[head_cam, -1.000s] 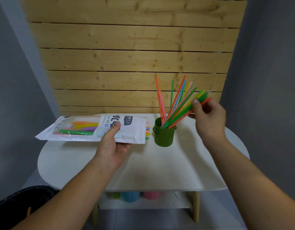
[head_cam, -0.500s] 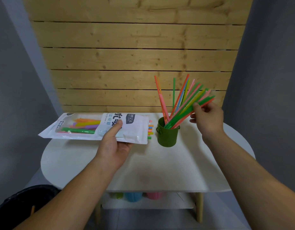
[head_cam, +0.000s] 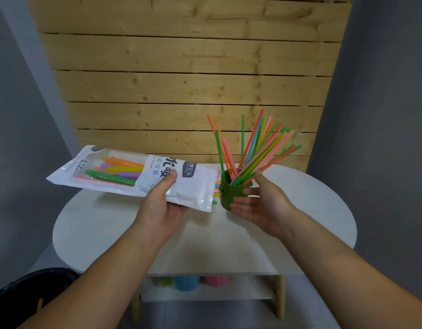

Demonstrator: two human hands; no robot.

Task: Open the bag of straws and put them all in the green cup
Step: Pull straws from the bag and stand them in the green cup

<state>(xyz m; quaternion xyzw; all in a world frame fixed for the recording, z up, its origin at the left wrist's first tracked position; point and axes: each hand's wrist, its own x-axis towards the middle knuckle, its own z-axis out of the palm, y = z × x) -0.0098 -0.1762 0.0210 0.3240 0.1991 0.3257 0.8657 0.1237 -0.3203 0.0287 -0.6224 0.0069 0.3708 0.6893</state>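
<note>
Few straw tips (head_cam: 216,191) poke from bag (head_cam: 195,186) mouth, long axis pointing rt at my released R grip (head_cam: 264,206) beside cup (head_cam: 227,194); L grip (head_cam: 161,206) pinches bag.

The left hand (head_cam: 157,210) keeps its fingers hidden beneath the bag (head_cam: 195,186). The right hand (head_cam: 262,205) covers part of the green cup (head_cam: 227,193), whose wall hides the lower ends of the straws (head_cam: 252,150). The desk (head_cam: 98,222) edge hides the tops of the cups (head_cam: 186,282) below.
</note>
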